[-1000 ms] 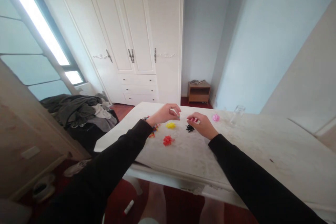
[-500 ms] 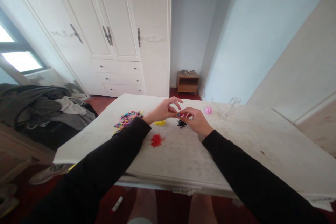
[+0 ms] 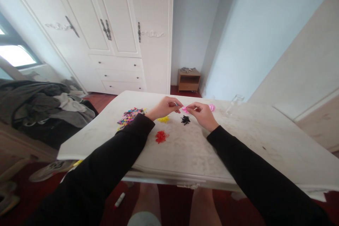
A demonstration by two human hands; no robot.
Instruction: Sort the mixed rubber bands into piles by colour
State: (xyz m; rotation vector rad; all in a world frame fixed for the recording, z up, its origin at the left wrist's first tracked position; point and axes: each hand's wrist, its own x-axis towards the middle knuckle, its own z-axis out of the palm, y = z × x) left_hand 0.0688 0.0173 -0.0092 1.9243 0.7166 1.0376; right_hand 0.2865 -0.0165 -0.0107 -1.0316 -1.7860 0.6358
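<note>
My left hand (image 3: 168, 107) is raised over the back of the table, thumb and fingers pinched on a tiny bluish piece (image 3: 176, 104), too small to name surely. Close on its right, my right hand (image 3: 203, 113) has thumb and forefinger pressed together at the pink pile of small bands (image 3: 185, 109); what they grip is hidden. Below the hands are a pile of black bands (image 3: 185, 119) and a yellow pile (image 3: 163, 119), partly behind my left hand. A red pile (image 3: 161, 136) lies nearer me. Beside my left wrist spreads a mixed-colour heap of bands (image 3: 130, 116).
A pink ball-like object (image 3: 212, 107) and a clear glass jar (image 3: 235, 105) are at the table's back right. The white table (image 3: 185, 159) reaches to my legs. Beyond it stand a white wardrobe (image 3: 155, 63) and a small wooden cabinet (image 3: 189, 80). Clothes (image 3: 42, 106) are heaped at left.
My hands, which met fingertip to fingertip around a tiny blue piece, have parted slightly. The bluish piece is now at my left fingers. The view has shifted a little.
</note>
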